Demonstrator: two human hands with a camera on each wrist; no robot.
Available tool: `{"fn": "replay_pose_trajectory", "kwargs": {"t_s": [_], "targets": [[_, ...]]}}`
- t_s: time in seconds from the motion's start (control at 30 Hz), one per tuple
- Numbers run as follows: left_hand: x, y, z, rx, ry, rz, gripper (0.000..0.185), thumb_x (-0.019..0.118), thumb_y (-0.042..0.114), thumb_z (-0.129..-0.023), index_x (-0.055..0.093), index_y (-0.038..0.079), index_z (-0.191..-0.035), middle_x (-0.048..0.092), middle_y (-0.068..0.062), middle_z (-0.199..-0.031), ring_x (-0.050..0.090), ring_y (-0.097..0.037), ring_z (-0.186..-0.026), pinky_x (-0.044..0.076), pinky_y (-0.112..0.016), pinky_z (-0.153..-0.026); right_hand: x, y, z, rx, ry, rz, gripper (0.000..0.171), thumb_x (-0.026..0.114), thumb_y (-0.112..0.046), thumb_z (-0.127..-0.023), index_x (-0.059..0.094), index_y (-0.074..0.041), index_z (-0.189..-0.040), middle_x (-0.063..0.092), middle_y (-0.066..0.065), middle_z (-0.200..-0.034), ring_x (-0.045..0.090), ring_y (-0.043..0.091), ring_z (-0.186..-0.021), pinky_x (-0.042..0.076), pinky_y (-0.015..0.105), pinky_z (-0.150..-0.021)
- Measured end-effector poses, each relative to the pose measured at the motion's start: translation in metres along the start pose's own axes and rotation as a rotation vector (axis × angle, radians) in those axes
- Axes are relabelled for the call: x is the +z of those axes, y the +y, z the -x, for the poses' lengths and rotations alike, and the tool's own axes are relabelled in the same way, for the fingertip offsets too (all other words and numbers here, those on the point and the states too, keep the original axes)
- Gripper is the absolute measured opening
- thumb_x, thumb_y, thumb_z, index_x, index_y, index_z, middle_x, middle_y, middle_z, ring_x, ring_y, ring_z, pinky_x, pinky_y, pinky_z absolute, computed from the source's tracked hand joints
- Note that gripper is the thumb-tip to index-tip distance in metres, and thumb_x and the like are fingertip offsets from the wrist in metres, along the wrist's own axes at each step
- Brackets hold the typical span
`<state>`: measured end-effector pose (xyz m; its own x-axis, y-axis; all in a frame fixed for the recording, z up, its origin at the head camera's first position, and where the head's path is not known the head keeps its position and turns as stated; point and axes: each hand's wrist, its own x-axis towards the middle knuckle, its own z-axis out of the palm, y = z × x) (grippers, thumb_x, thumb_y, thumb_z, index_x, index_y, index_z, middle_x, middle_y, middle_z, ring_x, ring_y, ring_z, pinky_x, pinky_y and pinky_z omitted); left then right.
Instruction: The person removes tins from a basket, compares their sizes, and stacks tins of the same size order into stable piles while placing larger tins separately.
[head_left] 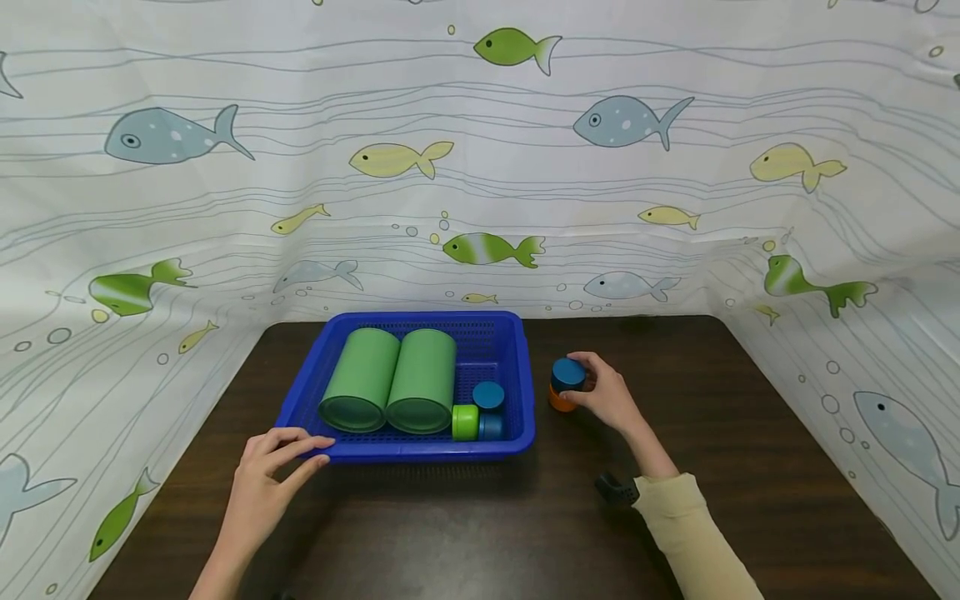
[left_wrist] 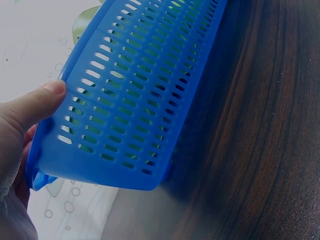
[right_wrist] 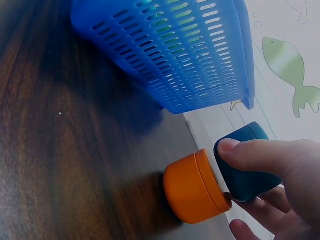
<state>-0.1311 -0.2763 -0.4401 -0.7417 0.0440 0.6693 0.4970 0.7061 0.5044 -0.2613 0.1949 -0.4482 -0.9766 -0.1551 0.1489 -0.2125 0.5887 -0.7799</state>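
Your blue basket (head_left: pixel 420 450) sits at the middle of the desk (head_left: pixel 750 467), toward its left, holding two green canisters (head_left: pixel 390 379) lying side by side, with a green cap (head_left: pixel 465 422) and blue caps (head_left: pixel 489 397) at its near right corner. Your left hand (head_left: pixel 262 479) pinches the basket's near left corner. Your right hand (head_left: pixel 609 392) curls its fingers around the blue lid (head_left: pixel 567 374) of the small orange jar (head_left: pixel 558 402), just right of the basket. Lift by the lid alone and it may pull free, dropping the jar. The basket wall beside it could catch the jar.
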Motion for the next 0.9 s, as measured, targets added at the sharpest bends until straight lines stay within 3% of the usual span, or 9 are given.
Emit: {"fn": "replay_pose_trajectory", "kwargs": {"t_s": [0.9], "targets": [[0.0003, -0.0027, 0.0005, 0.046, 0.008, -0.025, 0.041, 0.085, -0.007, -0.063, 0.080, 0.020, -0.094, 0.061, 0.008, -0.092, 0.040, 0.002, -0.102, 0.026, -0.015, -0.089, 0.0041, 0.0055, 0.0012, 0.011, 0.004, 0.001, 0.065, 0.080, -0.012, -0.083, 0.047, -0.007, -0.139, 0.053, 0.024, -0.141, 0.059, 0.039, -0.122, 0.050, 0.052, -0.100]]}}
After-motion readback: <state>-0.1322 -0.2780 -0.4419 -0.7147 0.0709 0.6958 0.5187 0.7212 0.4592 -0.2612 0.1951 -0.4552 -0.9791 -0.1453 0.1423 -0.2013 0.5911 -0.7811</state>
